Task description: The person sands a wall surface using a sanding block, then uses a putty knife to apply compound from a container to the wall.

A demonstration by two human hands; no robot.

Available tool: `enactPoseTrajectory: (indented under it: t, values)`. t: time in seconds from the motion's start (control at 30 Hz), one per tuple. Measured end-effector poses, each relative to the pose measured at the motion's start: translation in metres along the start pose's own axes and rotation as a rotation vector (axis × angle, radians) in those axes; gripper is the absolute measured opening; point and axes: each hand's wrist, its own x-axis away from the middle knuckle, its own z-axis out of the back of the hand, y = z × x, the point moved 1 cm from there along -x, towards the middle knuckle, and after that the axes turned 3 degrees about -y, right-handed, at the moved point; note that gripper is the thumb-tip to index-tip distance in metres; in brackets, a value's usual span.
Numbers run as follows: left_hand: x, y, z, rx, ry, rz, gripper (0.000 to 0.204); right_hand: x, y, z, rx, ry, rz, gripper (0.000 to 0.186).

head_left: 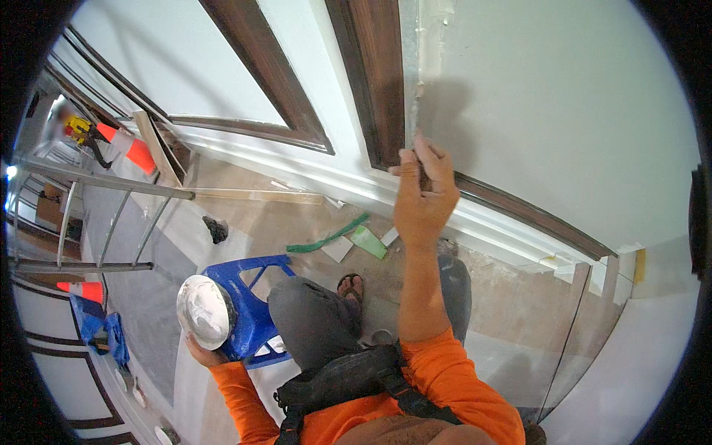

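Right hand (426, 199) near dark trim (377, 96): fingers (426, 153) curled, anything gripped between them indiscernible. Left hand (204, 351): fingers mostly hidden behind white-smeared bowl (204, 311); I cannot tell their grip.

- Right arm (424, 293) up high now, stretched well out in front of the body, forearm bare below the bunched orange sleeve!
- And there's the right hand (426, 196) at the top of that reach: thumb and index finger point forward, close together, the other fingers curled in toward the palm.
- Over to the left arm (243, 400), low and out to the side, sleeve down near the wrist.
- Left hand (205, 354) cupped in a hold, most of its fingers hidden.
- Below, the left knee (304, 315) sits bent!
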Motion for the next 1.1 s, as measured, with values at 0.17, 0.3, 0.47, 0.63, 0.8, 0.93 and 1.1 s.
enactPoseTrajectory:
  t: [0.17, 0.3, 0.47, 0.63, 0.8, 0.93, 1.1]
  values:
    - [0.001, 0.010, -0.025, 0.116, -0.014, 0.060, 0.064, -0.024, -0.005, 0.024, 0.124, 0.049, 0.173, 0.024]
    - [0.000, 0.005, -0.009, 0.083, -0.024, 0.034, 0.064, -0.037, -0.014, 0.030, 0.281, 0.025, 0.268, 0.022]
    - [-0.003, -0.002, 0.002, -0.005, -0.047, 0.021, 0.063, -0.051, -0.007, 0.040, 0.268, -0.032, 0.343, 0.023]
    - [-0.001, 0.003, -0.008, 0.063, -0.023, 0.052, 0.065, -0.059, -0.004, 0.043, 0.331, -0.106, 0.396, 0.025]
    - [0.004, 0.014, -0.022, 0.081, -0.013, 0.071, 0.066, -0.061, -0.001, 0.046, 0.319, -0.146, 0.396, 0.027]
    - [0.001, 0.009, -0.015, 0.081, -0.002, 0.045, 0.065, -0.059, 0.002, 0.049, 0.334, -0.160, 0.385, 0.026]
    - [-0.003, 0.000, -0.004, 0.092, 0.008, 0.062, 0.065, -0.050, 0.004, 0.058, 0.333, -0.174, 0.297, 0.022]
